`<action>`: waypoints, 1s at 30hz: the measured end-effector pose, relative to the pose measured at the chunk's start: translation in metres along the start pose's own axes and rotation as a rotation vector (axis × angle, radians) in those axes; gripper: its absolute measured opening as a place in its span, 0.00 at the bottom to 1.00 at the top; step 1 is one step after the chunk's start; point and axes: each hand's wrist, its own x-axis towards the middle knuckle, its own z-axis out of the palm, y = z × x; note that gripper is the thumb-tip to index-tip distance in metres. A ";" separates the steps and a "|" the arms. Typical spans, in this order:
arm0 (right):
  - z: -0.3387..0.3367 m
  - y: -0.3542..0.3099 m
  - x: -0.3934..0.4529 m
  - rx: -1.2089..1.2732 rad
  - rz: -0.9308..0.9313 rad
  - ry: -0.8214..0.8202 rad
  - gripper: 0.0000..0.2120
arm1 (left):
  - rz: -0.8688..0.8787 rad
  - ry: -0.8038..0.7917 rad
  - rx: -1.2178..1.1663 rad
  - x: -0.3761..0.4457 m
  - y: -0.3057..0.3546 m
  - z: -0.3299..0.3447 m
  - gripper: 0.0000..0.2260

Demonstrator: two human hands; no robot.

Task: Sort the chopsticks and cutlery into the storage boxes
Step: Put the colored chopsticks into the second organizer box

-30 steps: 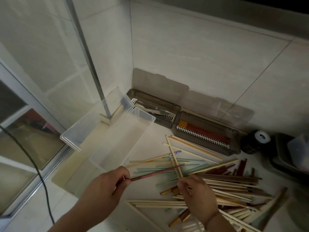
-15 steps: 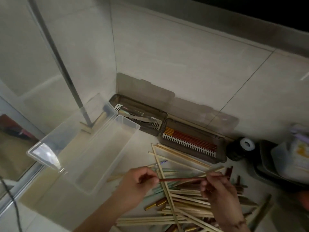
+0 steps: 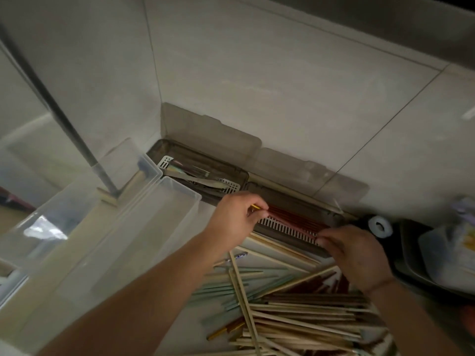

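Note:
My left hand [image 3: 237, 214] pinches the gold-tipped end of a red chopstick [image 3: 290, 219], and my right hand [image 3: 352, 250] pinches its other end. Together they hold it low over the right brown storage box [image 3: 331, 217], where other red chopsticks lie above a white slotted grid. The left brown storage box [image 3: 180, 152] holds metal cutlery [image 3: 203, 179]. Below my hands a pile of mixed chopsticks [image 3: 295, 312], pale wood, green and dark brown, lies scattered on the counter.
A clear plastic bin [image 3: 164, 217] with its lid propped open stands left of the brown boxes, beside a metal pole [image 3: 64, 119]. A black roll with a white core [image 3: 380, 226] and a dark tray [image 3: 411, 255] sit at the right. Tiled walls close the corner.
Both hands lifted the red chopstick from over the pile and carried it up to the right brown box. The view shifted closer toward the corner.

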 end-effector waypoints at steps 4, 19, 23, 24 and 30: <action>0.017 0.009 0.035 -0.100 -0.006 0.042 0.02 | -0.052 0.114 -0.058 0.002 -0.010 0.006 0.10; 0.056 0.021 0.085 -0.394 0.060 -0.500 0.10 | 0.007 0.145 0.080 -0.052 -0.043 0.014 0.10; 0.055 0.021 0.087 -0.447 0.062 -0.536 0.12 | 0.034 0.022 0.135 -0.087 -0.041 0.023 0.04; 0.054 0.021 0.086 -0.442 0.070 -0.536 0.12 | 0.058 -0.029 0.165 -0.097 -0.040 0.024 0.02; 0.031 -0.005 0.052 -0.194 0.035 -0.209 0.07 | 0.099 -0.369 0.403 -0.159 -0.050 0.016 0.08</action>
